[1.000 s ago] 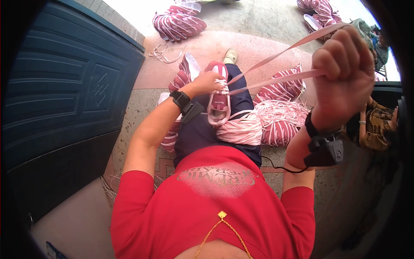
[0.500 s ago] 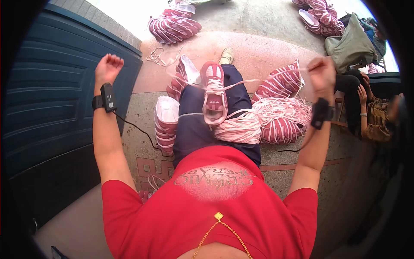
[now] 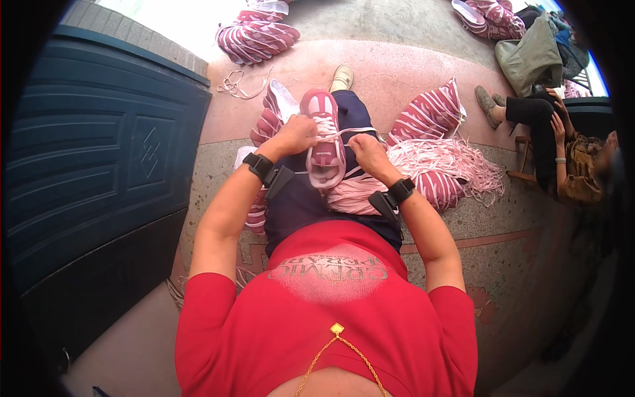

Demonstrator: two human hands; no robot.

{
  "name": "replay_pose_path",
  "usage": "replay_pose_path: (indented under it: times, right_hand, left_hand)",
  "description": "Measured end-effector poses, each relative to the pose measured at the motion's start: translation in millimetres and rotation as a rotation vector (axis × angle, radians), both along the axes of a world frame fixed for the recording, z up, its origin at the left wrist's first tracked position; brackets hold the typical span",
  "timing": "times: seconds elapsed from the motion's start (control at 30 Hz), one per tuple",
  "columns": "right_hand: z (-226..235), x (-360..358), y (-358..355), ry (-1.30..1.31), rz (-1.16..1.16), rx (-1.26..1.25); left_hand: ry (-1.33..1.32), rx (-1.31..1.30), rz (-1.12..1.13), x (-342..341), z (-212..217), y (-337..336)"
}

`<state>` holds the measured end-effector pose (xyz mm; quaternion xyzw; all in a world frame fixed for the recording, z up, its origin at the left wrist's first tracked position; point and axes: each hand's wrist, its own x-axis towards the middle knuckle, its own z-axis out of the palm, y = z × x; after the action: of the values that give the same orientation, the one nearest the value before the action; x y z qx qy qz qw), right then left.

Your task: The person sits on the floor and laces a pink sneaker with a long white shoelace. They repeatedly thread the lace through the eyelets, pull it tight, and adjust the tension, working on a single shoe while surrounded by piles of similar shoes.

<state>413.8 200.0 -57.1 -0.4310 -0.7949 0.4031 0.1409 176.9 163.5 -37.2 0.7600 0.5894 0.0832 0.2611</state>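
A pink and white sneaker [image 3: 325, 153] lies on my lap, toe pointing away, with white laces threaded through its eyelets. My left hand [image 3: 297, 136] is closed at the left edge of its lacing, fingertips on the lace. To the right of the shoe, my right hand [image 3: 370, 153] pinches a white shoelace [image 3: 357, 130] that runs across from the lacing. A bundle of loose pale pink laces [image 3: 354, 196] rests on my lap below the right hand. Each wrist wears a black strapped device.
Nested stacks of striped pink shoe uppers stand by my legs: one on the left [image 3: 266, 122], another on the right [image 3: 430, 114], beside a heap of laces [image 3: 456, 162]. A blue door [image 3: 106, 145] flanks my left. Another person [image 3: 559, 142] sits at the right.
Both hands have come in from wide apart to the shoe. The lace that stretched far out to the right is now gathered near the shoe. My view has shifted slightly.
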Motion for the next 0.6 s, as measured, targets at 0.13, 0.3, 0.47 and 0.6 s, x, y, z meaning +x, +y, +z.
replay_pose_path:
  times: [0.13, 0.3, 0.47, 0.6]
  right_hand:
    - [-4, -12, -4, -0.112, 0.004, 0.117]
    - [3, -22, -9, -0.274, 0.069, 0.252]
    - [0, -31, -12, -0.269, 0.195, 0.682]
    - [8, -28, -13, -0.210, 0.065, 0.665]
  left_hand:
    - [0.074, -0.069, 0.016, 5, 16, -2]
    - [-0.114, -0.104, 0.157, -7, 23, -14]
    - [-0.164, -0.529, 0.252, -51, 34, -18]
    - [0.094, -0.610, 0.080, -65, 57, -36]
